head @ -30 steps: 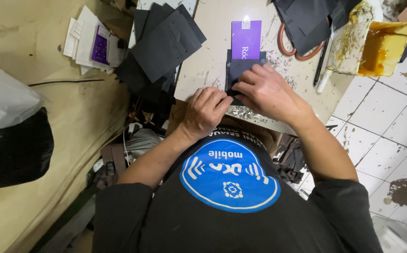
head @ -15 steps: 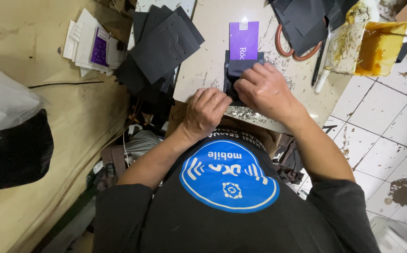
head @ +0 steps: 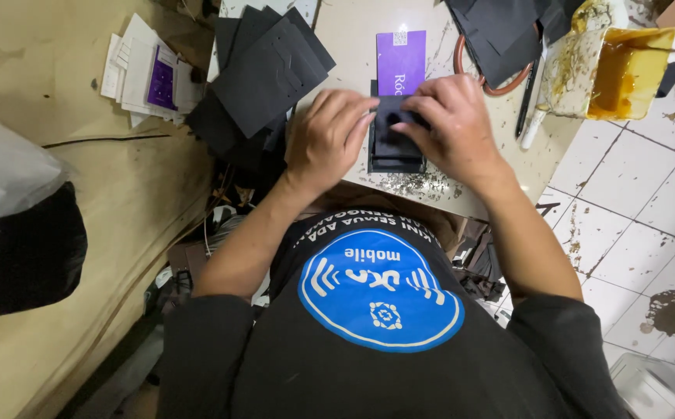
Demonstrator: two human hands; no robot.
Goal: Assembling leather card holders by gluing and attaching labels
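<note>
Left hand (head: pixel 328 136) and right hand (head: pixel 450 124) together pinched a small black folded card piece (head: pixel 394 138), near bench's (head: pixel 353 46) front edge, purple rectangular card (head: pixel 400 60) just beyond

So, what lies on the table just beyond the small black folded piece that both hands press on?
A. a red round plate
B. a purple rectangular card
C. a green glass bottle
B: the purple rectangular card lies flat on the table just past the small black folded piece under the left hand and right hand.
</note>
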